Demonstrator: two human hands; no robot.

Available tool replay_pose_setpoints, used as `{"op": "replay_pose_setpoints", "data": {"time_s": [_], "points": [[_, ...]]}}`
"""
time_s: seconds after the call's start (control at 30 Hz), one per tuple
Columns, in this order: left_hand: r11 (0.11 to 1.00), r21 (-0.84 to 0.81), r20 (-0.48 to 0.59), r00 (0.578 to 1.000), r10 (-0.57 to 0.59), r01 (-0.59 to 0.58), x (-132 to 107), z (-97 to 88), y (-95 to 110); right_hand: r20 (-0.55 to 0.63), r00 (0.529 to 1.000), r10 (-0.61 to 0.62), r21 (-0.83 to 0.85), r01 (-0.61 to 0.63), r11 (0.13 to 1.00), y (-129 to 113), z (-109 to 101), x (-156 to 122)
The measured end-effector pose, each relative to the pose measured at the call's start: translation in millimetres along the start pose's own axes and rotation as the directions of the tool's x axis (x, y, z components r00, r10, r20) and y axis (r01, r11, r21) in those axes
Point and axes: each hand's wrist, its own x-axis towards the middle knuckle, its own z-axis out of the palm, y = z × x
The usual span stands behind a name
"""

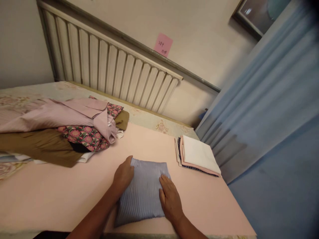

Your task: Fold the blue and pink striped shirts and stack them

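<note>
Pink mat underlies blue cloth. My right hand lies flat atop; my left hand meets its edge, grip unclear.

Garment on table; clothes heap left; stack right.

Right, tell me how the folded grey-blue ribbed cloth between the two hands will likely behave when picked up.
The folded grey-blue ribbed cloth would probably droop or unfold if lifted by one edge, as its fabric looks soft. It seems unlikely to roll or tip, lying flat on the pale-pink surface.
</note>
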Motion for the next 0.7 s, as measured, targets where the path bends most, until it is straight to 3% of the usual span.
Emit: {"op": "replay_pose_setpoints", "data": {"time_s": [0.7], "points": [[1.000, -0.002, 0.000, 1.000, 0.005, -0.005, -0.1, -0.4, -0.9, 0.043, 0.999, 0.018, -0.012, -0.017, 1.000, 0.5, 0.5, -0.7]]}}
